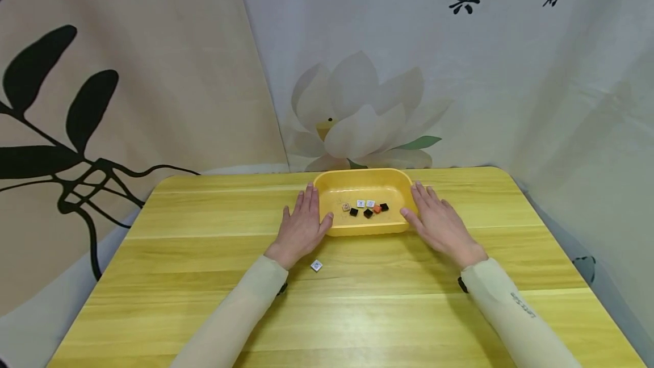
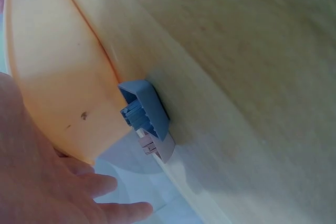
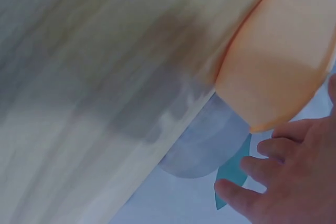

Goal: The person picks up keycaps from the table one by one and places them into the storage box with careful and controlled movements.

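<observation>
A yellow tray (image 1: 368, 230) stands at the far side of the table with several small pieces inside: white ones, black ones (image 1: 368, 213), a tan one and an orange one (image 1: 377, 209). My left hand (image 1: 302, 225) lies along its left end, fingers straight, thumb at the front corner. Against the right end rests my right hand (image 1: 443, 221), its fingers extended too. A white keycap (image 1: 317, 266) sits on the table near my left wrist. In the left wrist view, a hollow blue keycap (image 2: 149, 106) and a pale pinkish one (image 2: 164, 146) stand beside the tray.
The wooden table (image 1: 388, 311) extends in front of the tray and to both sides. Its back edge meets a printed curtain (image 1: 368, 33) with a lotus and dark leaves.
</observation>
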Tool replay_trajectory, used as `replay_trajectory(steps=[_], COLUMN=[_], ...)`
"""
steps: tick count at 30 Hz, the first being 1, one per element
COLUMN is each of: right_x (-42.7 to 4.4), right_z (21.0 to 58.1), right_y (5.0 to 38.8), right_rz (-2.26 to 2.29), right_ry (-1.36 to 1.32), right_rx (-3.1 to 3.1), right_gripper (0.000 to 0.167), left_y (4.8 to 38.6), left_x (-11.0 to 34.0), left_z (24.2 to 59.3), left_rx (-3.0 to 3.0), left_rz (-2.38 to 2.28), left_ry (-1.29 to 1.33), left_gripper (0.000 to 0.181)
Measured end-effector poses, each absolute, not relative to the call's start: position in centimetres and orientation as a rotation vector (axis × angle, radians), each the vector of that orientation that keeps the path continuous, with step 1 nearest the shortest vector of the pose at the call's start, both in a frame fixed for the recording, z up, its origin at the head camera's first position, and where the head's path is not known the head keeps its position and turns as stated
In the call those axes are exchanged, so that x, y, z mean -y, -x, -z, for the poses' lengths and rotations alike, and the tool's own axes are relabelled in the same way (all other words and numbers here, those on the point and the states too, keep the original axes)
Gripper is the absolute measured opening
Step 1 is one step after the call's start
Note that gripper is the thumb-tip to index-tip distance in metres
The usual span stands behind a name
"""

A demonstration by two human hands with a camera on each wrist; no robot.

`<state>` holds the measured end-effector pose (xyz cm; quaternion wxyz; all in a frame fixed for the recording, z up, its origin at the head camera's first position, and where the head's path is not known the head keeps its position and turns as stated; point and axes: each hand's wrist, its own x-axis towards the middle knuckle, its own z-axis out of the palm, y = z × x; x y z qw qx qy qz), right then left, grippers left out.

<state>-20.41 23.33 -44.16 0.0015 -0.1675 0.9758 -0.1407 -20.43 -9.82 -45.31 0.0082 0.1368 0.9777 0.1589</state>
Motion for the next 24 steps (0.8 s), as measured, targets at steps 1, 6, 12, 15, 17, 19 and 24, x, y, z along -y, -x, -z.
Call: replay_trajectory(steps=[1, 6, 12, 15, 17, 19, 24], right_x=[-23.3, -23.1, -23.1, -23.2, -23.2, -23.2, -23.1], right_z=[44.3, 44.6, 44.6, 44.6, 44.6, 44.6, 44.4], right_y=[20.5, 20.5, 20.4, 20.4, 20.4, 20.4, 20.2], right_rz=[0.44, 0.443, 0.449, 0.446, 0.443, 0.441, 0.423], right_ry=[0.525, 0.514, 0.521, 0.529, 0.53, 0.533, 0.537], right_rx=[-3.06, -3.043, -3.032, -3.028, -3.027, -3.025, -3.029], right_gripper=[0.082, 0.082, 0.081, 0.081, 0.081, 0.081, 0.08], left_y=[20.4, 20.3, 20.6, 20.7, 20.8, 20.9, 21.1], left_x=[9.8, 9.9, 10.1, 10.3, 10.5, 10.9, 12.6], left_z=[45.3, 45.3, 44.8, 44.5, 44.2, 43.9, 43.0], left_rx=[-3.056, -3.049, -3.036, -3.015, -3.005, -3.005, -3.053], left_rz=[-0.496, -0.509, -0.444, -0.451, -0.495, -0.532, -0.58], left_ry=[-0.427, -0.423, -0.451, -0.459, -0.461, -0.461, -0.476], left_gripper=[0.079, 0.079, 0.082, 0.082, 0.083, 0.082, 0.079])
